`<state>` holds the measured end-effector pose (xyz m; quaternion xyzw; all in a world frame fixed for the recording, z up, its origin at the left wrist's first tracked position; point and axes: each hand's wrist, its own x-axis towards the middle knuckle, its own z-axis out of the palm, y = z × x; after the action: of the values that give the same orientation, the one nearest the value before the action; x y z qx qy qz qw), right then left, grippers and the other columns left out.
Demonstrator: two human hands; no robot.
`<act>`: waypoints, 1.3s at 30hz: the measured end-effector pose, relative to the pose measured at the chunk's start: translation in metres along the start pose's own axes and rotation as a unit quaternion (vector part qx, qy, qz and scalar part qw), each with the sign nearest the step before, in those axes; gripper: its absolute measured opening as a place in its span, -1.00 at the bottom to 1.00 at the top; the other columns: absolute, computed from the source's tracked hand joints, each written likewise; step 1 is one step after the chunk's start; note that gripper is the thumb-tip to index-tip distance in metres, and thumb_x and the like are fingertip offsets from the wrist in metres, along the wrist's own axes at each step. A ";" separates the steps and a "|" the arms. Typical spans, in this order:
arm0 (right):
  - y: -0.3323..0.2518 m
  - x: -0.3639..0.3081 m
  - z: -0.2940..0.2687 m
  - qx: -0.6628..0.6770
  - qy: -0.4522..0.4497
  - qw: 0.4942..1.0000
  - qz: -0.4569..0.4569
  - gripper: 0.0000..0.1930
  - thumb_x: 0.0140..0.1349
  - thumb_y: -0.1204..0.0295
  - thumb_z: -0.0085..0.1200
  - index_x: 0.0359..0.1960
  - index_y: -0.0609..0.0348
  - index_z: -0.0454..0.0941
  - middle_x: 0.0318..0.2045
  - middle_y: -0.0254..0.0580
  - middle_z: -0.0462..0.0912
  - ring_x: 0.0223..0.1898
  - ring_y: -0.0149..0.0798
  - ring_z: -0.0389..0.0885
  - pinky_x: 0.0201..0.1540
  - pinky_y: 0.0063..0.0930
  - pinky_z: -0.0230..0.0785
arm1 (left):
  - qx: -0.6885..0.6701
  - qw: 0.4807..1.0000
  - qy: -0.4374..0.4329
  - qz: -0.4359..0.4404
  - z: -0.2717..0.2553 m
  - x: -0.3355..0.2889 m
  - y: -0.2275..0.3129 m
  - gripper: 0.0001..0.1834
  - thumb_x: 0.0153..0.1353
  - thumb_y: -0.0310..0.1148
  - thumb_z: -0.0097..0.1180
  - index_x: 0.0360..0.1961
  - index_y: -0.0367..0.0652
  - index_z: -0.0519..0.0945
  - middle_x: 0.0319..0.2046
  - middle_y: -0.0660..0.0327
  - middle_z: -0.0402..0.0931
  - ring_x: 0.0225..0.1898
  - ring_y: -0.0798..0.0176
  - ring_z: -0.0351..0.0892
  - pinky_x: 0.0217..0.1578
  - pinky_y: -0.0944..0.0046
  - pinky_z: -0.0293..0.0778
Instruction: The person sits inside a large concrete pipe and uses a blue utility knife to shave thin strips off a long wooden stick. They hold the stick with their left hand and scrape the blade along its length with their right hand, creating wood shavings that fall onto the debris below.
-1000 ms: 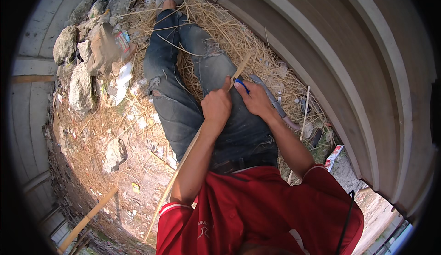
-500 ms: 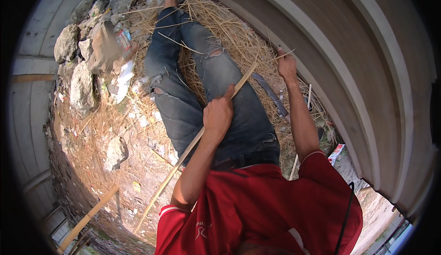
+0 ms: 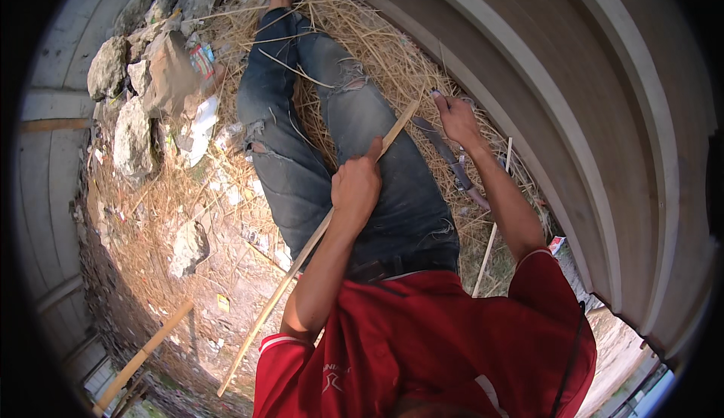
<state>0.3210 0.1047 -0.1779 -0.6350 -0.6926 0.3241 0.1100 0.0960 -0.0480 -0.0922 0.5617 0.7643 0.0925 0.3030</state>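
My left hand (image 3: 356,188) is closed around a long, thin split-wood strip (image 3: 264,314), probably bamboo, its index finger stretched along it. The strip slants over my thigh from the lower left to its upper tip, just left of my right hand. My right hand (image 3: 458,122) hovers beyond my right thigh, fingers curled and thumb side toward that tip, apart from it. Whatever it may pinch is too small to make out. Between that hand and my thigh lies a long knife (image 3: 439,146) with a dark blade, its handle partly beside my right forearm.
Dry straw and thin shavings (image 3: 377,41) spread around my legs in torn jeans (image 3: 351,116). Several rocks (image 3: 136,139) and litter lie at the left. A corrugated metal wall (image 3: 558,101) rises close on the right. Another pole (image 3: 143,358) stands at the lower left.
My right hand has come left and slightly down from the wall toward the strip's tip. The thin sliver at its fingers no longer shows. My left hand barely moves.
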 end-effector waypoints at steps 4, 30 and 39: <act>0.040 0.014 -0.031 0.061 0.055 0.997 -0.004 -0.39 0.52 -0.10 -0.11 -0.26 0.32 0.64 -0.54 0.16 0.61 -0.44 0.19 0.59 -0.22 0.00 0.39 | -0.076 0.997 0.005 0.014 0.005 -0.009 -0.011 -0.51 0.33 -0.38 0.12 0.30 0.09 0.59 -0.15 -0.18 0.70 -0.04 -0.28 0.68 0.00 -0.13 0.58; -0.007 -0.010 -0.019 0.123 0.048 0.988 -0.078 -0.47 0.52 -0.06 -0.04 -0.22 0.27 0.53 -0.52 -0.01 0.55 -0.47 -0.14 0.48 -0.30 -0.17 0.35 | -0.402 0.910 -0.104 0.013 0.020 0.038 -0.049 -0.61 0.37 -0.35 0.27 0.19 -0.21 0.67 -0.53 0.46 0.51 -0.47 0.55 0.39 -0.41 0.40 0.35; -0.075 -0.073 0.008 0.065 -0.061 0.977 -0.192 -0.58 0.41 0.05 0.19 -0.22 0.24 0.51 -0.53 -0.02 0.58 -0.51 -0.11 0.54 -0.36 -0.23 0.33 | -0.408 0.903 -0.132 -0.002 0.010 0.040 -0.048 -0.62 0.37 -0.32 0.26 0.19 -0.10 0.70 -0.60 0.50 0.35 -0.56 0.58 0.24 -0.51 0.41 0.21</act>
<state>0.2680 0.0343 -0.1208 -0.4602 -0.7846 0.3796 0.1687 0.0554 -0.0303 -0.1377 0.3943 0.6140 0.3207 0.6039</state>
